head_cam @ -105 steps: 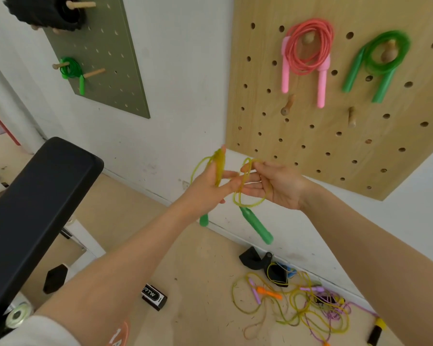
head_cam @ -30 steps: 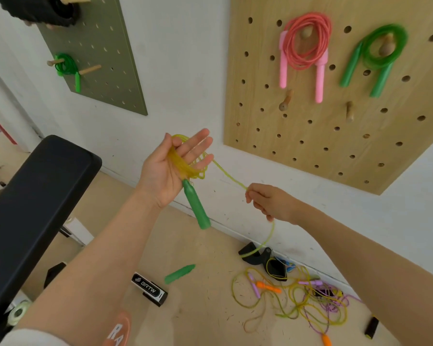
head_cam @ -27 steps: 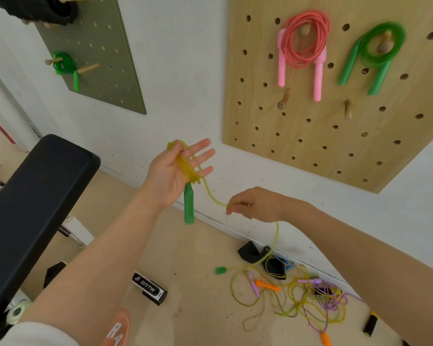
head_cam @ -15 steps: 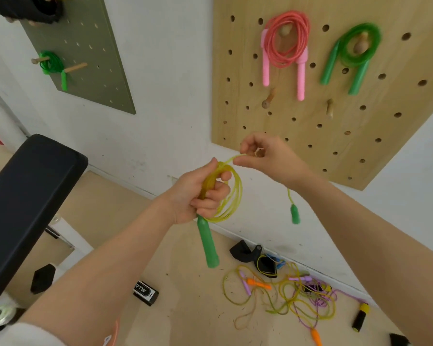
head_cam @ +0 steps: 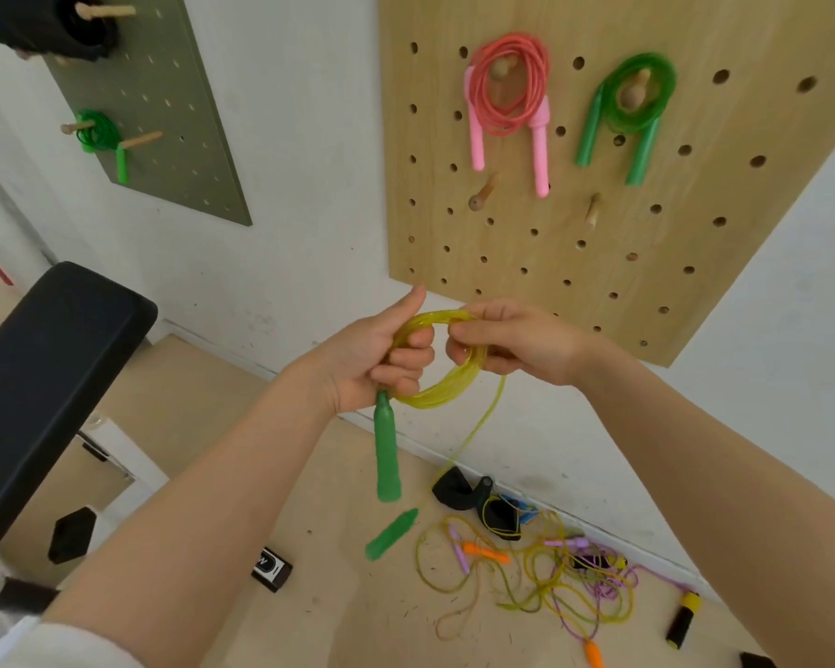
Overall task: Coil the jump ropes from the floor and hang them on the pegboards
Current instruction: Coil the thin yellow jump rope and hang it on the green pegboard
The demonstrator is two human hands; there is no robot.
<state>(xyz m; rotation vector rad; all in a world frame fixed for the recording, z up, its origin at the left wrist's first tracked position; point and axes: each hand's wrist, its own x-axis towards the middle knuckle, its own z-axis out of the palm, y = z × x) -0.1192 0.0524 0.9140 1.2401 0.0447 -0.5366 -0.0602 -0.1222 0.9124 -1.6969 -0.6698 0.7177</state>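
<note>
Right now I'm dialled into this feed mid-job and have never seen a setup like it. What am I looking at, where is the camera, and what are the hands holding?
There is no machine here: a person works bare-handed, and the single wide-angle camera sits on their head, looking forward and down.

The left hand grips a coil of yellow jump rope, with one green handle hanging below the fist. The right hand pinches the coil's other side. A loose strand runs down to the second green handle, which looks to be dangling.

On the floor by the wall lies a tangle of more ropes. On the wooden pegboard hang a coiled pink rope and a green rope, with two bare pegs below them.
</note>
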